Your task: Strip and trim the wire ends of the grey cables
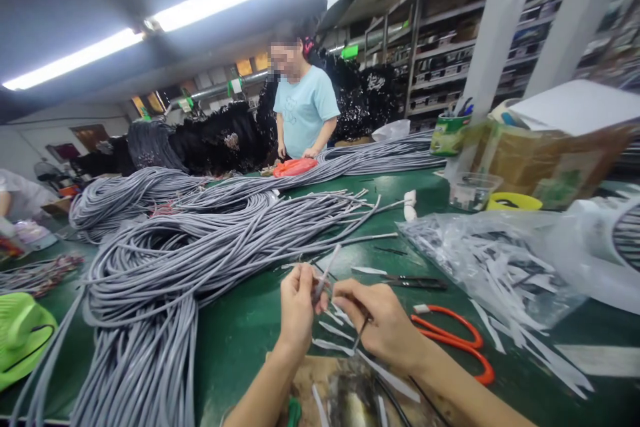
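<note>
My left hand [299, 303] is closed around a short piece of grey cable [327, 270], whose end points up and away. Close beside it, my right hand [383, 323] has thumb and finger pinched near the cable; what lies between those fingertips is too small to make out. A thin dark rod-like tool [362, 333] sticks out below the right hand, held against the palm. White strips [333, 347] lie on the table under both hands. Orange-handled scissors [465, 333] rest to the right of my right wrist.
Bundles of grey cable [200, 247] cover the left and middle of the green table [240, 347]. A dark-handled tool [415, 281] and a plastic bag of white strips [480, 247] lie right. Cardboard box [530, 160] behind. A person in light blue [307, 107] stands across the table.
</note>
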Motion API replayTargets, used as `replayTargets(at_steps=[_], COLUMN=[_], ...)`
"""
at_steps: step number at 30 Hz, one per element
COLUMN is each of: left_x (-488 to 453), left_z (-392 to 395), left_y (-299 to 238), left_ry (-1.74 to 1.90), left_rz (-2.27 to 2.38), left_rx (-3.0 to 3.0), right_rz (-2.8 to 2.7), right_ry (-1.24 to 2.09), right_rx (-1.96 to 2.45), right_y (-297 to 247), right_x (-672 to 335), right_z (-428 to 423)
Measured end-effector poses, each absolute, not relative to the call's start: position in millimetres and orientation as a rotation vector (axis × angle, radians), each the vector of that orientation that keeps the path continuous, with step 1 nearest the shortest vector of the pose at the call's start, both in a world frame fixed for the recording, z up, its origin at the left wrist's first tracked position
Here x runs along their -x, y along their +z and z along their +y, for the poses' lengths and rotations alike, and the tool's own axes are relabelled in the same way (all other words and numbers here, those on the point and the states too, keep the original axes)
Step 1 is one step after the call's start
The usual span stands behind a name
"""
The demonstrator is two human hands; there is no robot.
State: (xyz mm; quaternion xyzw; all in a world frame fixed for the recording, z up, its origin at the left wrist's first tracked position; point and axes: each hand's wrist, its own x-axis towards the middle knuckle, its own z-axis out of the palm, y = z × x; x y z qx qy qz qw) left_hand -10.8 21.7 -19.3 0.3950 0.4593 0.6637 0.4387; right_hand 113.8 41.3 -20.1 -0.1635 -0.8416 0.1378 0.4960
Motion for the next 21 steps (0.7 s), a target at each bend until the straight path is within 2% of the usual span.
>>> replayTargets(at_steps=[11, 17, 21], left_x=[13, 13, 12], left_z=[24, 26, 26], left_y=[-15, -15, -19], left_ry=[1.676, 1.659, 1.504], left_rz=[1.115, 1.183, 1.174], left_rx=[-0.835, -0.856, -0.972], right_rz=[-2.366, -1.772, -1.8], right_ry=[0.343, 0.348, 0.294], right_rx=[0.358, 0.707, 0.84], right_y=[-22, -17, -16], right_x=[-118, -119, -119], right_z=[34, 44, 55])
